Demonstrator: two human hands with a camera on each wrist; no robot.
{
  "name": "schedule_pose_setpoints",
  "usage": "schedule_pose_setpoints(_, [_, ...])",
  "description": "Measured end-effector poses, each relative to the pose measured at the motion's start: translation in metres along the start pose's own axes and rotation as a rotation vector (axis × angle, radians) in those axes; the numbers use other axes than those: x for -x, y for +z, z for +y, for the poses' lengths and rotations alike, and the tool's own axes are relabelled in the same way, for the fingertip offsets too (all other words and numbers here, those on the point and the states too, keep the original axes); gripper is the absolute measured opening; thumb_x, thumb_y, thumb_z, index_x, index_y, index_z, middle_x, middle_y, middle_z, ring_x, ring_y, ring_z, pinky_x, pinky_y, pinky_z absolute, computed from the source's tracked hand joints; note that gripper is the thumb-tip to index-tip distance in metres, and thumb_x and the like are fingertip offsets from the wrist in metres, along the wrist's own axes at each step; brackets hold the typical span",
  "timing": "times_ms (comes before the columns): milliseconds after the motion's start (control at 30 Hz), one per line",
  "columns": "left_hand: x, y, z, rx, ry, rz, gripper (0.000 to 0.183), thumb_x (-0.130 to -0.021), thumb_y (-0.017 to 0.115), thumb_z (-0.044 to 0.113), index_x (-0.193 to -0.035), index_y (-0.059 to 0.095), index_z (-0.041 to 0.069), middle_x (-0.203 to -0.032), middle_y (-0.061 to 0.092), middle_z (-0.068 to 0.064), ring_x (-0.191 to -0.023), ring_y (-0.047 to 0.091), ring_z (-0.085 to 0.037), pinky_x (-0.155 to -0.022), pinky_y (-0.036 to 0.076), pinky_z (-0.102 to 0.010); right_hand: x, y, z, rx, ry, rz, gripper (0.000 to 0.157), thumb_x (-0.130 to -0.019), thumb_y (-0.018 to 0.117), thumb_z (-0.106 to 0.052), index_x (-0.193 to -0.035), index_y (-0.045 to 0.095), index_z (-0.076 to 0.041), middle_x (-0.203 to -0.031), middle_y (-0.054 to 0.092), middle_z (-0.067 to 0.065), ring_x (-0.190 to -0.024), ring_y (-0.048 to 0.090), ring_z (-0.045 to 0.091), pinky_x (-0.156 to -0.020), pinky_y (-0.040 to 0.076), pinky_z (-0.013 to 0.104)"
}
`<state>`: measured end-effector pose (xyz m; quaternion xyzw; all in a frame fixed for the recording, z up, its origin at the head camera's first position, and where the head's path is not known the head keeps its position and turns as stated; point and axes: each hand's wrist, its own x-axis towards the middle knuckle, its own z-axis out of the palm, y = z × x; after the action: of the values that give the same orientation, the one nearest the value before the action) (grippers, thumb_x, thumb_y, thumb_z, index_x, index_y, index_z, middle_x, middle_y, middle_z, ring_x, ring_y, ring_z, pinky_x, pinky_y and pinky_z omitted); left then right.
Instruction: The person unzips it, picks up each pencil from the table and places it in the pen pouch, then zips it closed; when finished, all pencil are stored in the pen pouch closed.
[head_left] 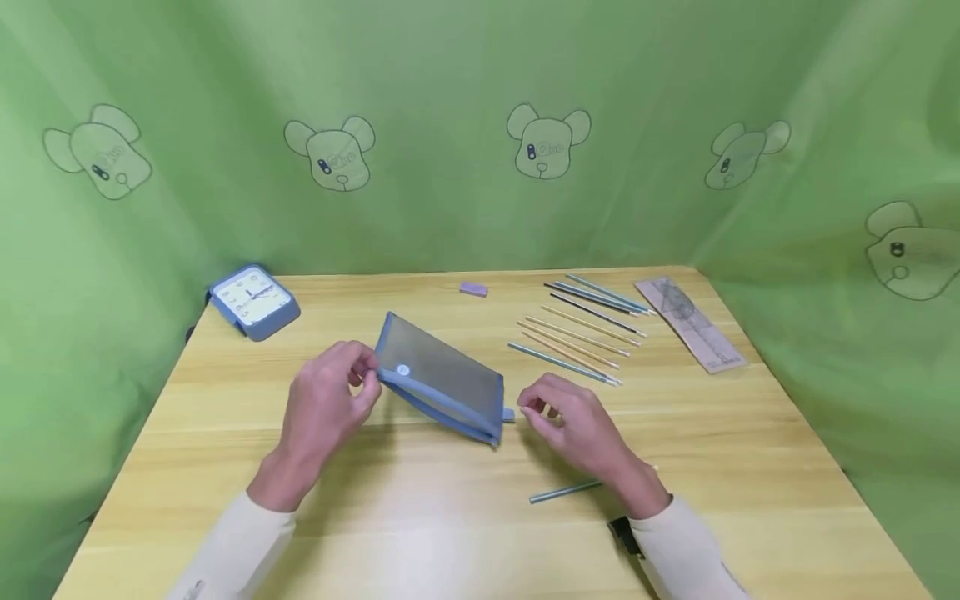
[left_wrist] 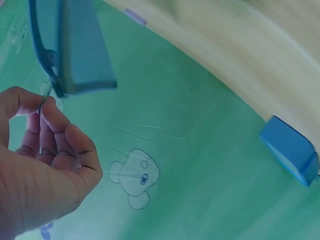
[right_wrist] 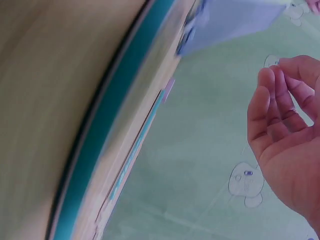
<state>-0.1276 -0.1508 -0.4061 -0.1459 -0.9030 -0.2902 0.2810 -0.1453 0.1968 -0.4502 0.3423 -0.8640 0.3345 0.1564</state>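
Observation:
A blue-edged mesh zipper pouch [head_left: 446, 362] hangs tilted above the table, its zip edge facing the person and two blue bands standing apart along it. The left hand [head_left: 330, 400] pinches the pouch's left end between thumb and forefinger; in the left wrist view a small tab lies between those fingertips. The right hand [head_left: 566, 417] is just right of the blue tab [head_left: 508, 414] at the pouch's other end, without touching it. Its fingers are loosely curved toward the thumb and hold nothing in the right wrist view. A green pencil [head_left: 562, 492] lies beneath the right forearm, partly hidden.
Several pencils [head_left: 577, 342] lie loosely side by side at the back right. Beyond them is a packaged ruler set [head_left: 690, 325]. A purple eraser [head_left: 473, 289] sits near the back edge, and a blue clock [head_left: 255, 300] at the back left. Green curtains [head_left: 450, 208] surround the table.

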Motion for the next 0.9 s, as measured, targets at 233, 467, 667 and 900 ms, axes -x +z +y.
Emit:
schedule_pose_setpoints(233, [-0.002,0.003,0.013,0.027,-0.004,0.001,0.012,-0.082,0.071,-0.007,-0.089,0.069,0.002,-0.077,0.072,-0.009,-0.066,0.067,-0.015,-0.058,0.059,-0.027,-0.001,0.011,-0.015,0.018,0.034,-0.122,0.033,-0.089,0.087,-0.027,-0.114,0.073,-0.010,-0.109,0.070,0.000,-0.097,0.070,0.019,-0.082,0.065,0.032])
schedule_pose_setpoints(467, [-0.004,0.000,0.025,0.223,-0.151,-0.076,0.013,-0.084,0.068,-0.007,-0.092,0.068,0.003,-0.066,0.064,-0.004,-0.058,0.062,-0.009,-0.055,0.056,-0.022,-0.004,0.030,-0.028,0.204,0.011,-0.222,0.066,-0.078,0.096,-0.042,-0.126,0.063,-0.011,-0.124,0.061,0.002,-0.106,0.061,0.016,-0.090,0.061,0.035])
schedule_pose_setpoints(667, [-0.001,-0.006,0.032,0.454,-0.378,-0.179,0.014,-0.089,0.064,-0.008,-0.099,0.068,0.002,-0.072,0.062,-0.010,-0.060,0.072,-0.015,-0.053,0.060,-0.026,-0.008,0.036,-0.031,0.314,-0.024,-0.139,0.041,-0.087,0.090,-0.015,-0.118,0.064,-0.009,-0.113,0.064,0.004,-0.096,0.061,0.016,-0.083,0.061,0.032])
schedule_pose_setpoints(900, [0.000,-0.010,0.028,0.530,-0.487,-0.261,0.013,-0.093,0.062,-0.003,-0.103,0.067,0.003,-0.074,0.062,-0.009,-0.061,0.075,-0.022,-0.045,0.048,-0.025,-0.009,0.027,-0.024,0.357,0.031,-0.045,0.031,-0.087,0.087,-0.007,-0.112,0.069,-0.009,-0.107,0.067,0.005,-0.094,0.064,0.020,-0.079,0.062,0.034])
